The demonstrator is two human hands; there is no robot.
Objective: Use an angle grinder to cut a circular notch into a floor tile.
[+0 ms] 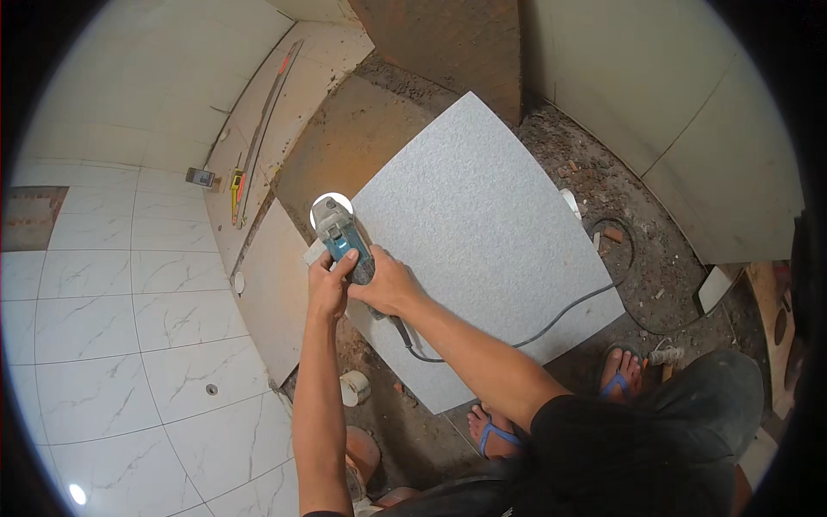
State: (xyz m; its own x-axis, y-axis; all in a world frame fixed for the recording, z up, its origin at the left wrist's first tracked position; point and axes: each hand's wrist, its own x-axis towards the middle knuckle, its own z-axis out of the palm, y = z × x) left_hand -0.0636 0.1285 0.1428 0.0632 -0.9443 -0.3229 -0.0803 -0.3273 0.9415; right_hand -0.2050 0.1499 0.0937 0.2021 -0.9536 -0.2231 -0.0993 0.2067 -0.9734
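A blue and grey angle grinder (pixel 338 237) is held in both my hands at the left edge of a large grey speckled tile (pixel 482 215). My left hand (pixel 330 283) grips its left side, the thumb lying over the body. From the right, my right hand (pixel 388 283) wraps round the rear of the body. A round white disc (pixel 344 201) shows around the grinder's head. Out of the tool's back end runs a black cord (pixel 560 317), which crosses the tile to the right. Whether the disc touches the tile I cannot tell.
White veined wall tiles (pixel 95 323) stand at left. Beyond the grinder lie a long straightedge (pixel 267 112), a tape measure (pixel 236 185) and a brownish board (pixel 345 129). Rubble (pixel 594 164) covers the ground at right. My sandalled feet (pixel 495 431) are by the tile's near edge.
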